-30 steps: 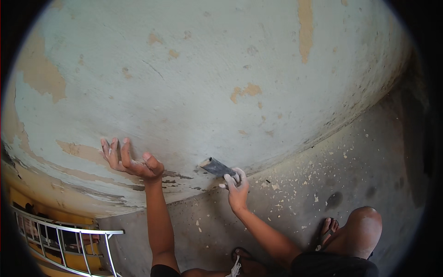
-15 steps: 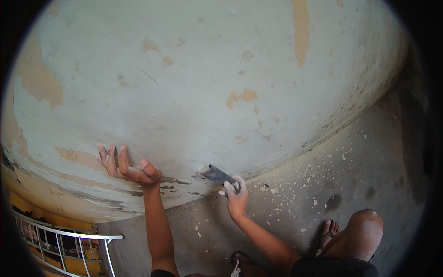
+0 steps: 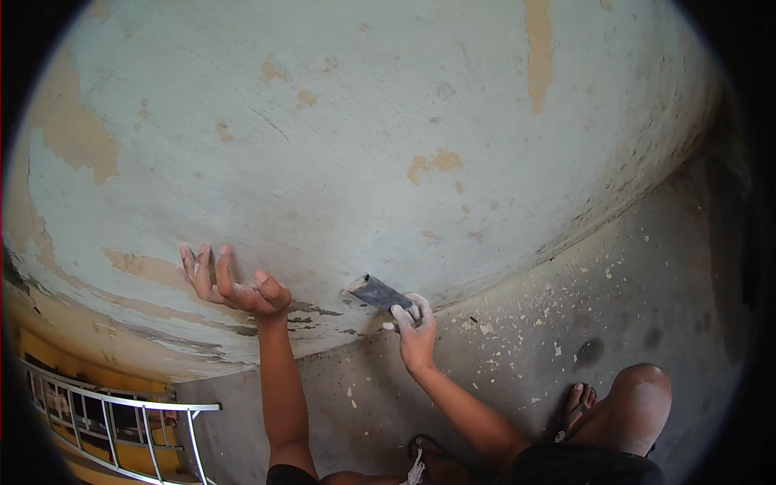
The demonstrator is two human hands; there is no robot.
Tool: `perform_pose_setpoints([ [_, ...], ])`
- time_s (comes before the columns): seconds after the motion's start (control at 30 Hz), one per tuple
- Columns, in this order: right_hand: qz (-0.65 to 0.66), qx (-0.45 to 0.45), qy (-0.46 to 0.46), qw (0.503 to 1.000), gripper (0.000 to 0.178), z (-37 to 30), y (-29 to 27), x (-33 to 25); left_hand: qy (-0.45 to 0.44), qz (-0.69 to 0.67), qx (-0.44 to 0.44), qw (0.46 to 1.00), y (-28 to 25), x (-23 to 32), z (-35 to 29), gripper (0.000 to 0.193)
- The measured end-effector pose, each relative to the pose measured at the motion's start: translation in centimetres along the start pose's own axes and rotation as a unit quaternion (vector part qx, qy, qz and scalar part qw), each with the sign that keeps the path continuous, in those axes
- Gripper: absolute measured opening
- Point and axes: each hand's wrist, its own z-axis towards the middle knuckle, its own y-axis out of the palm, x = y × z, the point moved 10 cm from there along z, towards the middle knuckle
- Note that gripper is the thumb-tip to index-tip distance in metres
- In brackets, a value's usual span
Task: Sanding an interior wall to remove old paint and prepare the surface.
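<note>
Dark flat tool (image 3: 376,292); near end in right fingers (image 3: 402,317)

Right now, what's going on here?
A person's right hand grips a dark, elongated tool, its far end by the low part of a patchy pale wall. The left hand, seemingly empty, is up at the wall with fingers bent. Light flakes dot the floor; a metal ladder shows at lower left.

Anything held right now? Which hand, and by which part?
The right hand grips a dark, flat tool by its lower-right end, nearest the person. The left hand holds nothing visible.
</note>
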Motion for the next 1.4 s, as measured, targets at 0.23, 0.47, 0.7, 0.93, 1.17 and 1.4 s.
perform_pose_setpoints([
  [0.23, -0.029, 0.010, -0.004, 1.000, 0.033, -0.3, 1.0, -1.3, -0.007, 0.004, 0.000, 1.000, -0.3, -0.2, 0.6, 0.042],
  [0.47, -0.028, 0.043, 0.014, 0.999, 0.033, -0.4, -0.3, -0.2, -0.002, 0.003, -0.009, 1.000, -0.2, -0.8, -0.5, 0.042],
  [0.7, 0.005, 0.000, -0.002, 1.000, 0.032, -0.7, 1.2, -1.3, -0.001, -0.007, 0.000, 1.000, -0.3, -0.6, -0.2, 0.041],
  [0.93, -0.009, -0.012, -0.013, 1.000, 0.031, -1.0, 3.6, -3.7, -0.002, 0.002, 0.001, 1.000, -0.4, -0.1, 0.3, 0.041],
  [1.17, -0.005, 0.010, 0.008, 1.000, 0.032, -0.8, 2.3, -1.9, -0.010, 0.006, -0.008, 1.000, -0.1, -0.6, -0.3, 0.042],
  [1.4, -0.005, 0.001, -0.001, 1.000, 0.032, -0.7, 2.0, -2.3, 0.001, 0.001, 0.001, 1.000, -0.2, -0.3, -0.2, 0.043],
])
